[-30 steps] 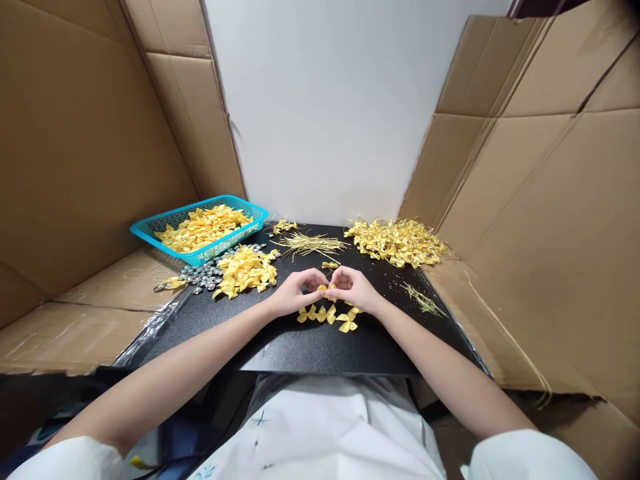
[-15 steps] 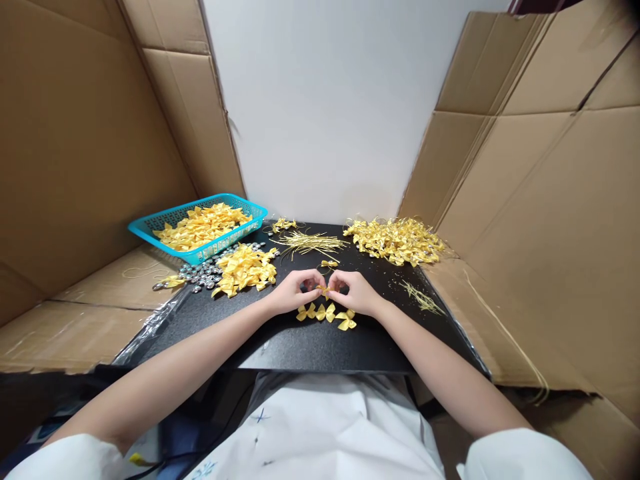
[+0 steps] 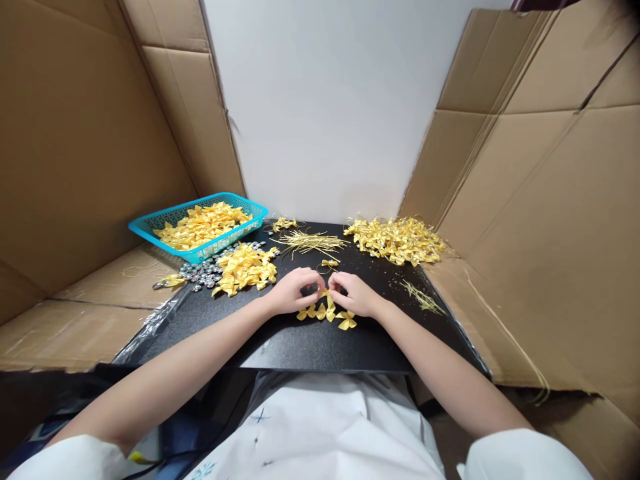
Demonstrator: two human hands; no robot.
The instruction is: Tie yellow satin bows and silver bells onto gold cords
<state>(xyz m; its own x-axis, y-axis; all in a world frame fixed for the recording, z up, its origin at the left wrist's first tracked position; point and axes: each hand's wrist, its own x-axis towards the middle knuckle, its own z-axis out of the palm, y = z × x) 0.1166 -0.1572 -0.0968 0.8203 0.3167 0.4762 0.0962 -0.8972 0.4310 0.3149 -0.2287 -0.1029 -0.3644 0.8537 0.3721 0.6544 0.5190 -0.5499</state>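
Observation:
My left hand [image 3: 294, 292] and my right hand [image 3: 358, 294] face each other over the middle of the black table. Their fingertips pinch a small yellow ribbon bow [image 3: 326, 293] from both sides, partly hidden by the fingers. Just below lie more bows in a row: a left bow [image 3: 307, 313], a middle bow [image 3: 327, 311] and a right bow [image 3: 346, 321]. Beyond my fingertips sits a bow with a thin cord loop [image 3: 329, 263]. A heap of loose yellow bows [image 3: 246, 270] is left of my left hand, beside silver bead-like pieces [image 3: 200, 274].
A turquoise basket [image 3: 224, 251] of bows stands at the back left. Gold cords [image 3: 313, 244] lie at the back centre, with shorter cords [image 3: 423, 299] at right. A large pile of bows with cords and silver pieces [image 3: 397, 240] is back right. Cardboard walls [image 3: 545, 220] flank the black table [image 3: 320, 350].
My fingertips have shifted slightly around the bow, and it now hangs more upright between them. The surrounding piles have not moved.

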